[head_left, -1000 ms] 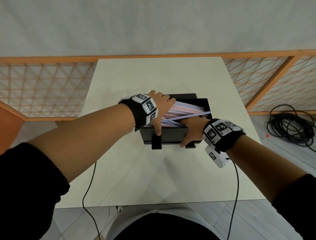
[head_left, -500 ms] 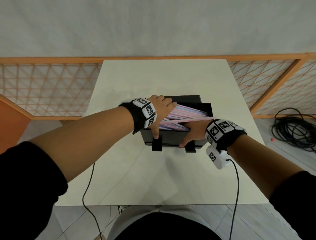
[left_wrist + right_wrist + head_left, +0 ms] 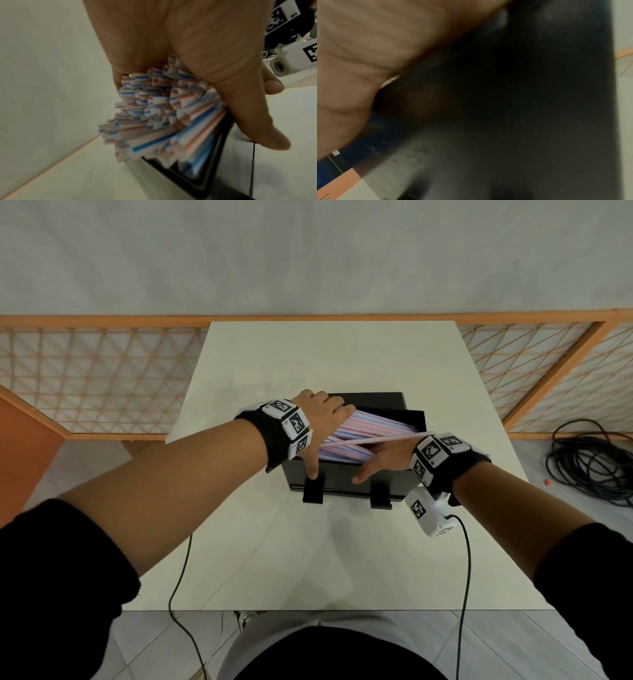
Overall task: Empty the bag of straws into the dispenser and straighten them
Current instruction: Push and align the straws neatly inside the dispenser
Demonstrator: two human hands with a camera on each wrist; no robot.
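Observation:
A black dispenser (image 3: 337,478) stands mid-table, full of pink-and-blue striped straws (image 3: 363,428) lying left to right. My left hand (image 3: 318,419) covers their left ends, its thumb down on the front wall. In the left wrist view the palm of the left hand (image 3: 197,47) presses on the uneven ends of the straws (image 3: 154,108), above the dispenser's rim (image 3: 197,180). My right hand (image 3: 387,455) reaches over the front wall at the right, thumb flat on it and fingertips hidden among the straws. One loose straw (image 3: 376,440) lies slanted across the top. The right wrist view shows only my palm (image 3: 368,47) against the dark dispenser (image 3: 522,94).
The white table (image 3: 308,559) has bare surface in front of and behind the dispenser. Two wrist cables hang over its near edge. A coil of black cable (image 3: 592,467) lies on the floor at the right. An orange lattice fence (image 3: 102,381) runs behind.
The loose straw has swung, and its right end now pokes past the box over my right wrist. Both hands stay at the ends of the straws with little movement.

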